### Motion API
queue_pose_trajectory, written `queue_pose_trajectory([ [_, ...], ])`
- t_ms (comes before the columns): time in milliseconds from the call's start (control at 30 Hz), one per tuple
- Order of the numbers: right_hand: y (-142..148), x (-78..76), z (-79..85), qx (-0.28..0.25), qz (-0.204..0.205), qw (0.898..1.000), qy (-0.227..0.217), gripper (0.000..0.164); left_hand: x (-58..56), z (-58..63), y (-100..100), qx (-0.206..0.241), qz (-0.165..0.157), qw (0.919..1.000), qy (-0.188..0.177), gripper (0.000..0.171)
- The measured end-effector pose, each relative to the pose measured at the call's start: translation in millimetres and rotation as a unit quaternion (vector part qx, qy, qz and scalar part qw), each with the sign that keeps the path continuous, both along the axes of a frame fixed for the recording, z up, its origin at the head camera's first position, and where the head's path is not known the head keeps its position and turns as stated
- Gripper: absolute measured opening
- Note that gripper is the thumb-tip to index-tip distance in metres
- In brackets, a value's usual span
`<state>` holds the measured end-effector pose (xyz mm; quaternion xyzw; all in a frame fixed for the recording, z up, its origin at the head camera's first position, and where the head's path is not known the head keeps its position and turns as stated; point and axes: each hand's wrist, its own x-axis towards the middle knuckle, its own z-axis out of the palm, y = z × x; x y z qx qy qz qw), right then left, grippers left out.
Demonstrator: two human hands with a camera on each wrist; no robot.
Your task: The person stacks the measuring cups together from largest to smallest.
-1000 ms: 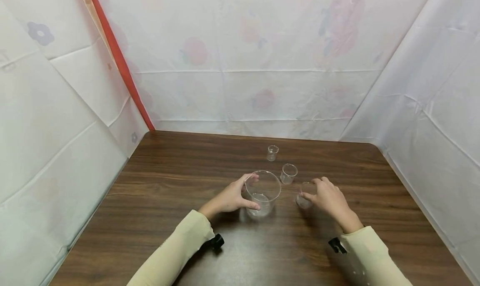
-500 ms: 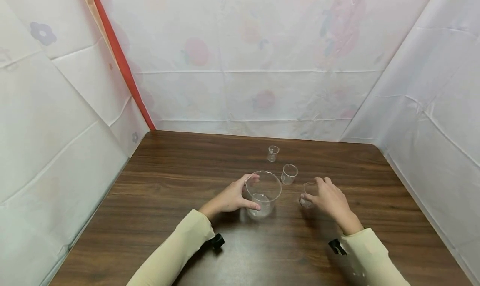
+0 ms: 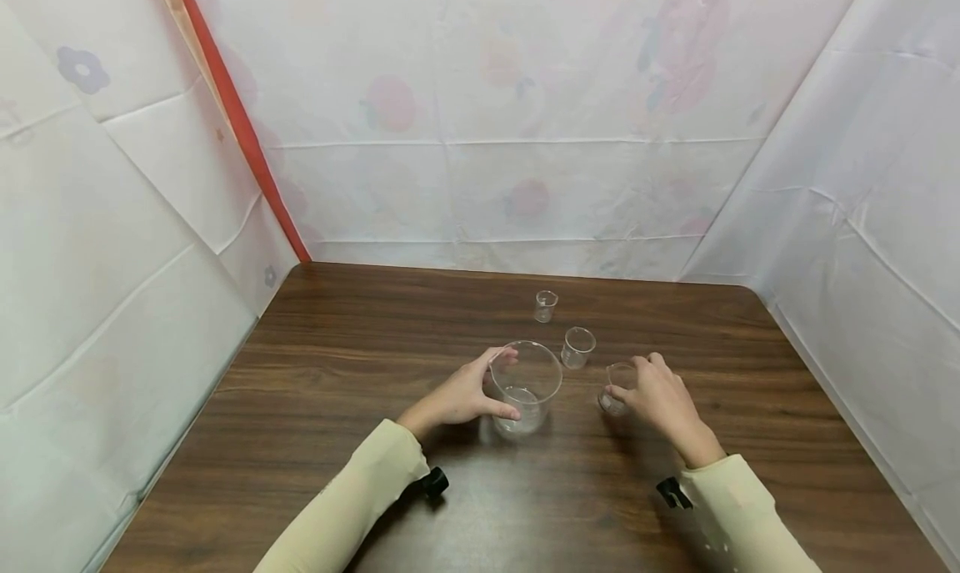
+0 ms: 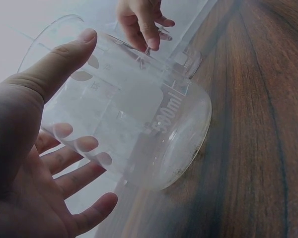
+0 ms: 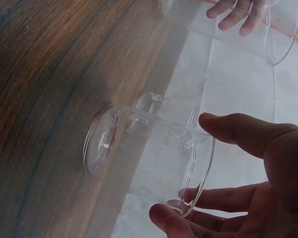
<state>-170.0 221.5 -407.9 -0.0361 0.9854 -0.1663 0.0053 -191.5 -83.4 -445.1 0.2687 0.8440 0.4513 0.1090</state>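
Observation:
A large clear glass beaker (image 3: 527,394) stands upright on the table, a "500ml" mark readable on its wall in the left wrist view. My left hand (image 3: 459,396) holds it from the left, thumb on the near side and fingers round the back. To its right is a smaller glass beaker (image 3: 615,389), whose printed scale shows on the beaker wall (image 5: 154,148) in the right wrist view. The thumb and fingers of my right hand (image 3: 663,398) grip it near the rim; its base is on the table. That hand partly covers it in the head view.
Two more glass beakers stand behind: a small one (image 3: 577,349) just beyond the large beaker's right side, and the smallest one (image 3: 545,307) farther back. The brown wooden table (image 3: 360,339) is bounded by white patterned sheets (image 3: 465,189) at the back and sides.
The beaker in my right hand has shifted slightly to the right, closer to the palm, since one second ago. My left hand and the large beaker have stayed put.

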Motion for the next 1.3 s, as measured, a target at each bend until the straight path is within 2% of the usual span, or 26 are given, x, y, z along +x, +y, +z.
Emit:
queue_pose_trajectory([
  [367, 0.4, 0.9, 1.5, 0.006, 0.006, 1.0, 0.009, 0.058, -0.6, -3.2, 0.1, 0.0, 0.005, 0.9999, 0.016, 0.089],
  [633, 0.1, 2.2, 2.2, 0.006, -0.004, 1.0, 0.009, 0.059, -0.8, -3.7, 0.5, 0.0, 0.003, 0.9999, 0.011, 0.089],
  [1300, -1.4, 2.2, 9.5, -0.002, 0.007, 0.999, 0.033, 0.059, -0.7, -2.2, -0.6, 0.01, 0.0, 0.9999, 0.006, 0.089],
])
